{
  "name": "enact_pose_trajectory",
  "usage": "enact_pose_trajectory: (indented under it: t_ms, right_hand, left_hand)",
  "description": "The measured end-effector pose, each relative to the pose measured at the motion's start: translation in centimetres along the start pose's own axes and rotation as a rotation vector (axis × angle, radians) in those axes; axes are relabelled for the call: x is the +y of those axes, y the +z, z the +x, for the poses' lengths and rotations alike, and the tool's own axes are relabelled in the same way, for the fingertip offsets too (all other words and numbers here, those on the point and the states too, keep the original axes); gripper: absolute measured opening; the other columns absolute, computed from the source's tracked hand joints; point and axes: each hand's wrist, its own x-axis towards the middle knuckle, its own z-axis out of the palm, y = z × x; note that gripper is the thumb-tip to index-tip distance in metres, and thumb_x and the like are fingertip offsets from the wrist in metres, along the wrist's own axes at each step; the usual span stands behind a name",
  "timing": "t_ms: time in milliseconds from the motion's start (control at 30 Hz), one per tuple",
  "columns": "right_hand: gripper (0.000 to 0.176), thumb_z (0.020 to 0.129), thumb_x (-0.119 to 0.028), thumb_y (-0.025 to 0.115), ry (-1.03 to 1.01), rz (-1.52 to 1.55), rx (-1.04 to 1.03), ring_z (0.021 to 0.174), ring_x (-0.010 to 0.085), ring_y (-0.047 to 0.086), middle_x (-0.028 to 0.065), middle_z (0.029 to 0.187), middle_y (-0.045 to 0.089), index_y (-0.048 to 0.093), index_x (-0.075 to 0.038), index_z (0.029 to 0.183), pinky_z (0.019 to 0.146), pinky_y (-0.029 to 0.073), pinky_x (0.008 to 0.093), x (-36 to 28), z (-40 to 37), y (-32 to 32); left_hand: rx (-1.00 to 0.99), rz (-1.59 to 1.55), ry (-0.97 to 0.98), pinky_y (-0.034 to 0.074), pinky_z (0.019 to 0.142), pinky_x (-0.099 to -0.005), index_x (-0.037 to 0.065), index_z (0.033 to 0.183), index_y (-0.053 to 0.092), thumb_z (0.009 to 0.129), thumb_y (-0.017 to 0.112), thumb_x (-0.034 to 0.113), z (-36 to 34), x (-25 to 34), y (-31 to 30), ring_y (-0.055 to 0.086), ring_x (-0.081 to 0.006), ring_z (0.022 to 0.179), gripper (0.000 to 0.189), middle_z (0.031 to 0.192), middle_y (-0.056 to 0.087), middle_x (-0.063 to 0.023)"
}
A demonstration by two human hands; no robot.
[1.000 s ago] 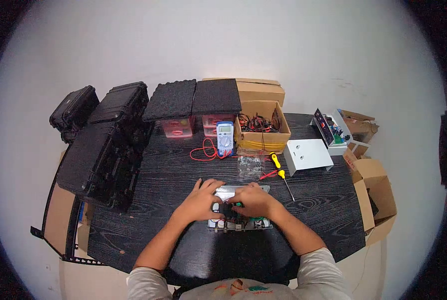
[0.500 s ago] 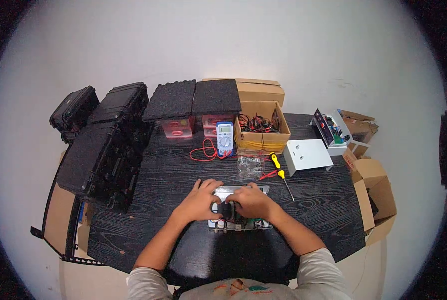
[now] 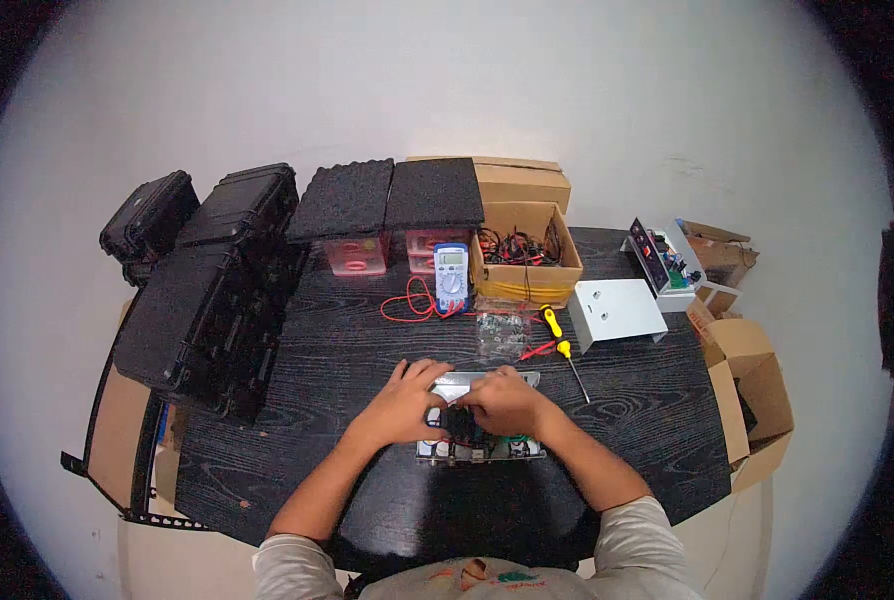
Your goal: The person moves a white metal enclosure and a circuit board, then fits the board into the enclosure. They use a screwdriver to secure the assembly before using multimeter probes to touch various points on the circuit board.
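Observation:
An open metal electronics chassis (image 3: 478,456) lies on the table right in front of me, with wires, white parts and a bit of green circuit board inside. Around its left side curls my left hand (image 3: 401,405), fingers at the far edge and thumb bent inward over the interior. Over the right half, my right hand (image 3: 503,402) is closed, its fingertips down at the dark parts in the middle. What those fingertips pinch, if anything, is hidden. Beyond the chassis lie a yellow-handled screwdriver (image 3: 565,350) and a clear plastic bag (image 3: 502,334) of small parts.
A blue-rimmed multimeter (image 3: 451,279) with red leads stands against a cardboard box (image 3: 524,284) of cables. To the right are a white metal cover (image 3: 619,312) and another opened device (image 3: 662,262). Black hard cases (image 3: 197,320) line the left; an open carton (image 3: 752,385) stands beyond the right edge.
My right hand has shifted slightly and its fingers have curled in more, uncovering more of the dark interior. The left hand stays almost in place on the chassis.

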Motion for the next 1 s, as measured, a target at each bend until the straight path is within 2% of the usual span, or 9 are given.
enact_pose_trajectory:
  t_ms: [67, 267, 367, 467, 567, 667, 800, 900, 1000]
  right_hand:
    - [0.032, 0.082, -0.014, 0.067, -0.015, -0.028, 0.017, 0.101, 0.0321, 0.072, 0.0130, 0.099, 0.074, 0.080, -0.019, 0.111, 0.092, 0.049, 0.0558, 0.0, 0.1, 0.3]
    - [0.030, 0.082, -0.016, 0.068, -0.038, -0.031, 0.049, 0.101, 0.0320, 0.072, 0.0125, 0.098, 0.074, 0.080, -0.019, 0.109, 0.092, 0.048, 0.0555, 0.1, -0.2, 0.6]
    - [0.027, 0.084, -0.017, 0.069, -0.067, -0.021, 0.057, 0.101, 0.0308, 0.071, 0.0123, 0.097, 0.074, 0.078, -0.018, 0.109, 0.092, 0.048, 0.0561, 0.3, -0.3, 0.4]
    - [0.033, 0.088, -0.019, 0.069, -0.037, 0.052, 0.022, 0.106, 0.0318, 0.068, 0.0097, 0.105, 0.074, 0.074, -0.016, 0.121, 0.095, 0.047, 0.0510, -0.4, -0.4, -1.3]
    - [0.029, 0.094, -0.024, 0.069, -0.159, 0.274, 0.127, 0.092, 0.0332, 0.071, 0.0116, 0.099, 0.074, 0.073, -0.013, 0.120, 0.084, 0.054, 0.0459, -1.4, -0.4, -2.9]
    - [0.034, 0.098, -0.032, 0.068, -0.117, 0.547, -0.053, 0.080, 0.0324, 0.072, 0.0137, 0.092, 0.074, 0.069, -0.012, 0.125, 0.074, 0.056, 0.0412, -3.2, -1.4, -3.9]
    - [0.052, 0.101, -0.041, 0.066, -0.126, 0.476, -0.507, 0.086, 0.0319, 0.075, 0.0161, 0.090, 0.075, 0.056, -0.014, 0.144, 0.075, 0.057, 0.0430, -4.7, -2.4, -5.8]
    - [0.054, 0.097, -0.046, 0.068, -0.084, 0.446, -0.538, 0.100, 0.0423, 0.072, 0.0231, 0.104, 0.075, 0.060, -0.013, 0.138, 0.088, 0.056, 0.0499, -5.1, -3.3, -5.7]
    - [0.057, 0.095, -0.048, 0.069, 0.016, 0.419, -0.519, 0.104, 0.0435, 0.071, 0.0234, 0.108, 0.074, 0.060, -0.013, 0.139, 0.093, 0.055, 0.0514, -4.7, -3.3, -5.1]
  left_hand:
    - [-0.021, -0.021, -0.020, 0.028, 0.118, -0.0720, 0.008, 0.101, 0.082, 0.066, 0.089, 0.035, 0.0, -0.1, 0.1, 0.037, -0.0382, 0.147, 0.045, 0.154, 0.047, -0.0151]
    - [0.010, -0.050, -0.033, 0.028, 0.117, -0.0725, 0.005, 0.108, 0.079, 0.077, 0.083, 0.042, 0.3, 0.0, 0.1, 0.040, -0.0375, 0.146, 0.049, 0.151, 0.051, -0.0173]
    - [0.092, 0.004, -0.072, 0.035, 0.116, -0.0570, 0.005, 0.111, 0.077, 0.084, 0.079, 0.038, 0.2, 0.0, 0.6, 0.052, -0.0371, 0.135, 0.042, 0.142, 0.059, -0.0173]
    - [0.101, -0.039, -0.198, 0.036, 0.117, -0.0576, 0.006, 0.114, 0.076, 0.092, 0.072, 0.036, 0.4, -0.5, 0.9, 0.059, -0.0344, 0.127, 0.038, 0.132, 0.065, -0.0147]
    - [0.103, -0.030, -0.256, 0.038, 0.117, -0.0584, 0.007, 0.110, 0.076, 0.096, 0.067, 0.035, 0.3, -0.7, 0.5, 0.064, -0.0335, 0.116, 0.033, 0.118, 0.070, -0.0131]
    - [0.112, -0.019, -0.302, 0.040, 0.112, -0.0616, 0.005, 0.101, 0.080, 0.096, 0.066, 0.038, 0.1, -0.8, -0.2, 0.069, -0.0346, 0.107, 0.035, 0.106, 0.073, -0.0134]
    - [0.041, 0.074, -0.408, 0.043, 0.111, -0.0604, 0.008, 0.096, 0.082, 0.096, 0.063, 0.042, -0.7, 0.0, -2.3, 0.070, -0.0348, 0.098, 0.039, 0.099, 0.073, -0.0140]
    - [-0.005, 0.133, -0.478, 0.044, 0.109, -0.0603, 0.009, 0.089, 0.083, 0.094, 0.064, 0.046, -1.1, -0.1, -2.6, 0.072, -0.0368, 0.094, 0.041, 0.094, 0.076, -0.0162]
    - [-0.095, 0.226, -0.522, 0.044, 0.109, -0.0598, 0.011, 0.084, 0.084, 0.093, 0.063, 0.053, -1.7, -0.2, -3.0, 0.073, -0.0398, 0.091, 0.048, 0.089, 0.077, -0.0187]
